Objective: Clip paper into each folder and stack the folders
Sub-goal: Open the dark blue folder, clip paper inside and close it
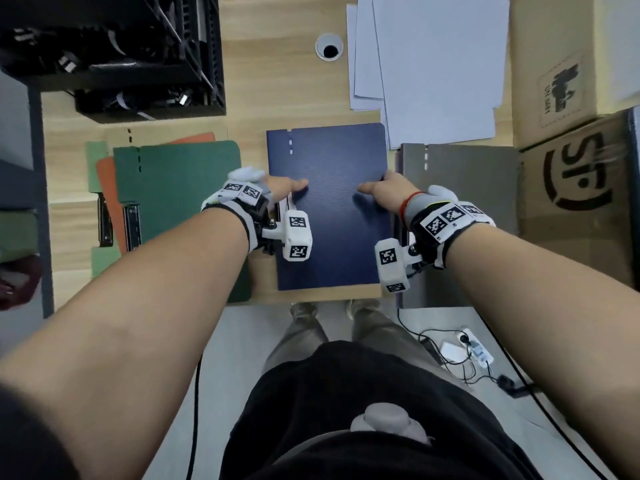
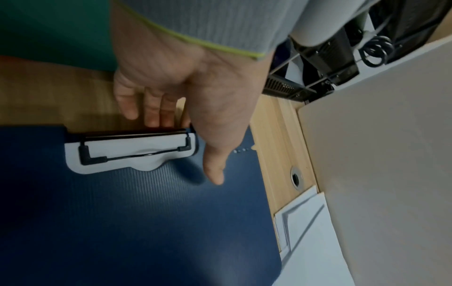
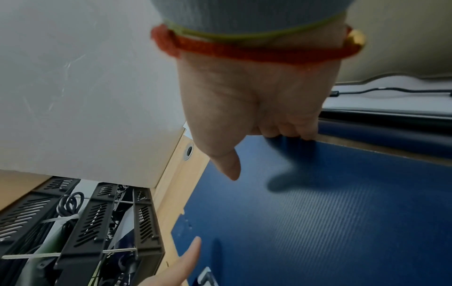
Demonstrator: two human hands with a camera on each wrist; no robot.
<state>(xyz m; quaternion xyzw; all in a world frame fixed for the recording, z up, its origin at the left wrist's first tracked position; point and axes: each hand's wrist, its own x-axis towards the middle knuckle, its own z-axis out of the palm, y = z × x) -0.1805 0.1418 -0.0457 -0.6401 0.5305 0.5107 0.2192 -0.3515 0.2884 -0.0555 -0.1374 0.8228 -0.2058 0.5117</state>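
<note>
A closed dark blue folder (image 1: 329, 220) (image 2: 146, 222) (image 3: 318, 212) lies flat on the wooden desk in front of me. My left hand (image 1: 280, 188) (image 2: 187, 151) holds its left edge, fingers down over the side by the white and black clip (image 2: 132, 151), thumb on the cover. My right hand (image 1: 381, 188) (image 3: 263, 154) holds the right edge, fingers curled round it and thumb just over the cover. Loose white paper (image 1: 433, 64) lies at the back right. A green folder (image 1: 180, 202) tops a pile on the left. A grey folder (image 1: 460, 220) lies on the right.
A black crate (image 1: 121, 53) full of cables stands at the back left. Cardboard boxes (image 1: 581, 202) line the right side. A round cable hole (image 1: 329, 46) sits in the desk behind the blue folder. The desk's front edge is just below the folders.
</note>
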